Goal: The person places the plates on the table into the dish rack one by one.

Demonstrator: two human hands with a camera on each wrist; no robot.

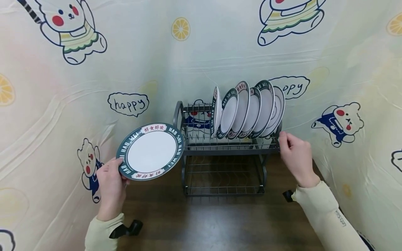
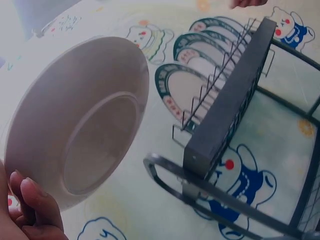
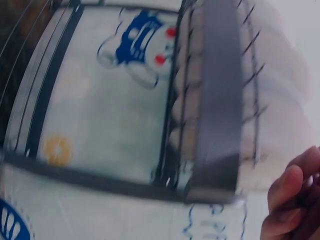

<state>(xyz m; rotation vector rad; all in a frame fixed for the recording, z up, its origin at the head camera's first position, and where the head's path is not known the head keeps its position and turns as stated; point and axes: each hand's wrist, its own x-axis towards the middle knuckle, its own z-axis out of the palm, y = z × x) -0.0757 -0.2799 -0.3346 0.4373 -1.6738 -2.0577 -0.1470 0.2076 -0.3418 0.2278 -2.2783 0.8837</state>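
A plate (image 1: pixel 152 151) with a white centre and a dark green lettered rim is tilted at the left of the rack. My left hand (image 1: pixel 110 183) grips its lower left edge, fingers underneath; its plain underside (image 2: pixel 100 145) shows in the left wrist view. On the two-tier dark metal dish rack (image 1: pixel 232 152), several similar plates (image 1: pixel 228 113) stand on edge in the upper tier, toward the right. Beside the rack's right end is my right hand (image 1: pixel 296 157), fingers curled. In the right wrist view its fingers (image 3: pixel 285 190) hold nothing visible and appear apart from the rack.
Wire slots (image 1: pixel 198 136) show at the upper tier's left end. The lower tier (image 1: pixel 224 174) sits above a brown wooden surface (image 1: pixel 213 223). A pale cloth (image 1: pixel 188 69) printed with cartoon bears and orange slices hangs behind and at both sides.
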